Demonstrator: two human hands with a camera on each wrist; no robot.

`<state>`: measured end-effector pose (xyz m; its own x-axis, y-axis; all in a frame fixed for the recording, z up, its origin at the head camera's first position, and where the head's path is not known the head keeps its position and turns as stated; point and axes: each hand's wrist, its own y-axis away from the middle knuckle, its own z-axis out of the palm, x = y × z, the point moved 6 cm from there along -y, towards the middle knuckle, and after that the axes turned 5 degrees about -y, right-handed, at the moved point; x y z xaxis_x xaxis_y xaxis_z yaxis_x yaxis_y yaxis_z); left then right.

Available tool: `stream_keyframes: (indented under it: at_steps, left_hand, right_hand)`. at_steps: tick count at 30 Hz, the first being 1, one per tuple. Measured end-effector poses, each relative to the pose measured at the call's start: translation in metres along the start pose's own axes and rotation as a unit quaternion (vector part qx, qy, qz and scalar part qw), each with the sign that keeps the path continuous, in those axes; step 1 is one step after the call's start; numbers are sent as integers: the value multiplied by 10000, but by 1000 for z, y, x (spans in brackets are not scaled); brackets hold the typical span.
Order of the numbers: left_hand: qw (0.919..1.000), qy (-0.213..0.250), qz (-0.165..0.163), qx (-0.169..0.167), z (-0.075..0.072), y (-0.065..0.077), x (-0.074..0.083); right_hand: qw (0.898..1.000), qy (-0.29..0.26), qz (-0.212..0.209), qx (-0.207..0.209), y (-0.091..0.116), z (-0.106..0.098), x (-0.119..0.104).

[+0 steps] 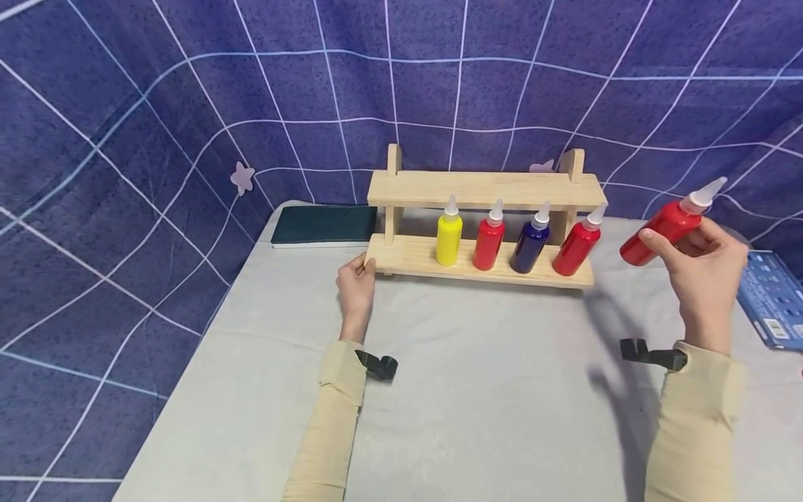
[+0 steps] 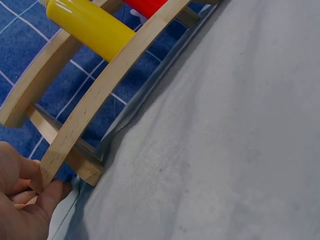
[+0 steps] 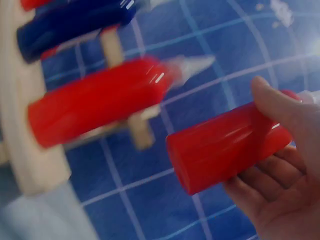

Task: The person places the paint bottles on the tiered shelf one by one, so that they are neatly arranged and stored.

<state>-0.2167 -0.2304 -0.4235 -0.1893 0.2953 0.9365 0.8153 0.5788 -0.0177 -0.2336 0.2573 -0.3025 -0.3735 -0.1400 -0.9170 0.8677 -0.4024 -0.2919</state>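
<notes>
A two-tier wooden rack (image 1: 401,256) stands at the back of the table. On its lower shelf, from left to right, are a yellow squeeze bottle (image 1: 448,240), a red one (image 1: 488,244), a dark blue one (image 1: 530,247) and another red bottle (image 1: 577,249); all have pointed white caps. My left hand (image 1: 357,287) pinches the left end of that lower shelf between thumb and fingers, as the left wrist view confirms. Off to the right of the rack, my right hand (image 1: 705,268) grips a further red squeeze bottle (image 3: 225,147), held tilted in the air.
A dark green book (image 1: 325,224) lies at the back left, beside the rack. At the right edge is a blue printed box (image 1: 773,300). Behind the table hangs a blue curtain (image 1: 439,90) with a pale grid. A whitish cloth (image 1: 477,390) covers the table.
</notes>
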Motion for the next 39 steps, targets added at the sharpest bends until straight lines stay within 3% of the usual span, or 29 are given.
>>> stream_keyframes:
  at_steps: [8, 17, 22, 27, 33, 39]
  left_hand:
    - [9999, -22, -117, -29, -1, -1, -2]
    - [10000, 2, -82, -17, 0, 0, 2]
    - [9999, -59, -108, 13, -2, 1, 1]
    - [9999, -54, -89, 42, -4, 1, -1]
    - [9999, -26, -104, 80, -4, 1, -1]
    - [9999, -55, -138, 68, -3, 2, 0]
  right_hand:
    - [9990, -436, -51, -124, 18, 24, -29]
    - [9938, -506, -283, -948, 42, 74, -50]
    - [9844, -191, -325, -1716, 58, 112, -45]
    - [9688, 554, -495, -2364, 76, 145, -36]
    - [9544, 999, -464, -2774, 94, 181, -20]
    - [9445, 897, -300, -3148, 110, 216, -1]
